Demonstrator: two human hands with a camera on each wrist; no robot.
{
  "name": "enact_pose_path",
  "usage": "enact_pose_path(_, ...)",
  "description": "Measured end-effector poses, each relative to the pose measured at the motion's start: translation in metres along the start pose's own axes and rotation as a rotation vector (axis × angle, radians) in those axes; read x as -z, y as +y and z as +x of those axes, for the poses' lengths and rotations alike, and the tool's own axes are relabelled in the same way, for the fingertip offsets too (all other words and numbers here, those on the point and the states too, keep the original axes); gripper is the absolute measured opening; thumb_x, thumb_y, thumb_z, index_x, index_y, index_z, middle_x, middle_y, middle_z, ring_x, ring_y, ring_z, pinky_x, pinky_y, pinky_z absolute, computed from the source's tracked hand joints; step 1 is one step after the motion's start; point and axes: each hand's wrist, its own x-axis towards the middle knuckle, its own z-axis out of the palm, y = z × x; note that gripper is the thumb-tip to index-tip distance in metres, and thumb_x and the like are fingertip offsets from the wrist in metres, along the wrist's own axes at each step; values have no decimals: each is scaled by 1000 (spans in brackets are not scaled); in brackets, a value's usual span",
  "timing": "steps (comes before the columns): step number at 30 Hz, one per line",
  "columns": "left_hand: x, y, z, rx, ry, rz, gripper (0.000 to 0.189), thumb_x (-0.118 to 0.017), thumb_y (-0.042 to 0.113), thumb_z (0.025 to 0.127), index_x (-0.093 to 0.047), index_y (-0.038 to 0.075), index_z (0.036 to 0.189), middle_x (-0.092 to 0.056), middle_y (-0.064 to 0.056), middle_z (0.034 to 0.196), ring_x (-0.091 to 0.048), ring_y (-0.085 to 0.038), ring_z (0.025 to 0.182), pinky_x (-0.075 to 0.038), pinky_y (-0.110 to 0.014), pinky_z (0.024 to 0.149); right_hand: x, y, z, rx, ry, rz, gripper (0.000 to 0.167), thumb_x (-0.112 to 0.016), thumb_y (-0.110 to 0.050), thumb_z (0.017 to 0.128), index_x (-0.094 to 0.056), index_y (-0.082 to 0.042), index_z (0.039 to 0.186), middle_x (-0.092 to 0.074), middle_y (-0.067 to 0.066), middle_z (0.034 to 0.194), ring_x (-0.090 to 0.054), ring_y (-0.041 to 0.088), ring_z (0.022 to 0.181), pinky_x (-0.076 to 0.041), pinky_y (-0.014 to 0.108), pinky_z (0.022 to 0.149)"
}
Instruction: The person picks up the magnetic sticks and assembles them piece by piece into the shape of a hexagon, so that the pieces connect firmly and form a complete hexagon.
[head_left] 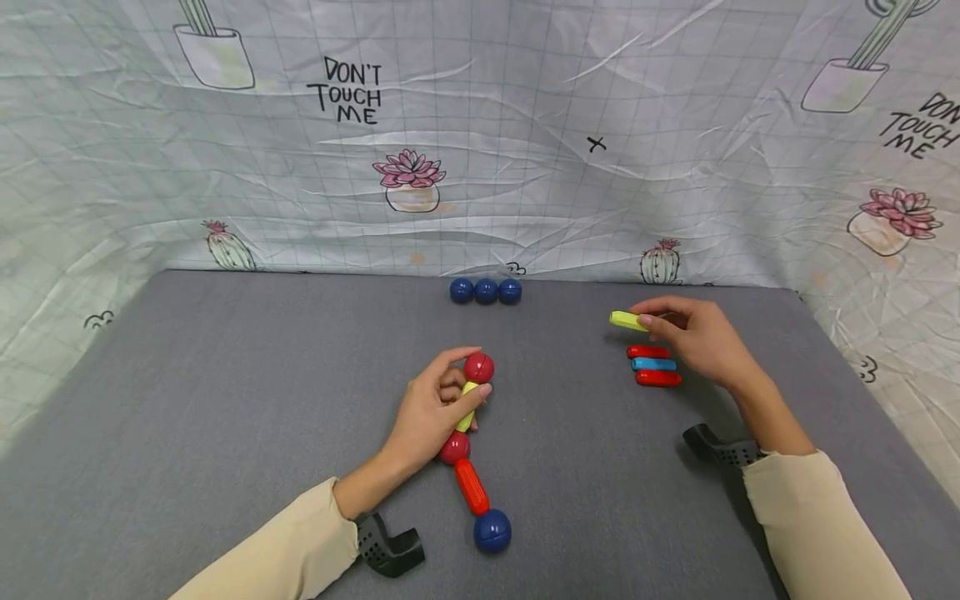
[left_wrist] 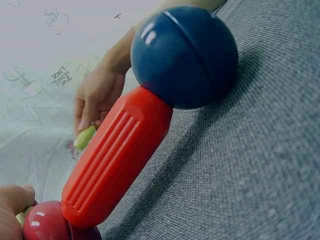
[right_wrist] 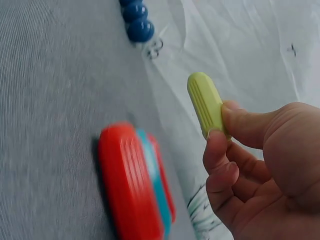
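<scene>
In the head view, my left hand point(head_left: 429, 410) holds a chain of toy rods and balls by its upper part. A red ball point(head_left: 478, 367) tops the chain, then come a yellow-green rod point(head_left: 467, 408), a second red ball point(head_left: 454, 448), a red rod point(head_left: 472, 487) and a blue ball point(head_left: 492, 531). My left fingers and thumb are around the yellow-green rod and partly cover it. At the right, my right hand point(head_left: 697, 337) pinches another yellow-green rod point(right_wrist: 206, 106) between thumb and fingers, above the mat. Its free end points left in the head view.
Just below my right hand lie two red rods point(head_left: 658, 378) with a light blue rod point(head_left: 653, 364) between them. Three blue balls point(head_left: 486, 291) sit in a row at the grey mat's point(head_left: 300, 350) far edge. A printed cloth point(head_left: 510, 192) stands behind.
</scene>
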Motion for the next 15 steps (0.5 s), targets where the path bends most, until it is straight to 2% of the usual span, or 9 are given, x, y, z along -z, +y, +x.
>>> enact_pose_path(10, -1, 0, 0, -1, 2, -2, 46, -67, 10, 91, -49, 4, 133, -61, -22, 78, -57, -28, 51, -53, -35, 52, -9, -26, -2, 83, -45, 111, 27, -60, -26, 96, -67, -8, 115, -66, 11, 108, -66, 29, 89, -55, 35, 74)
enact_pose_path(15, 0, 0, -1, -9, 2, 2, 46, -66, 9, 91, -49, 4, 133, -61, -22, 78, -58, -27, 51, -52, -34, 51, -21, -40, 0, 133, -69, 79, 24, -60, -25, 96, -68, -11, 113, -67, 10, 101, -63, 31, 85, -54, 33, 69)
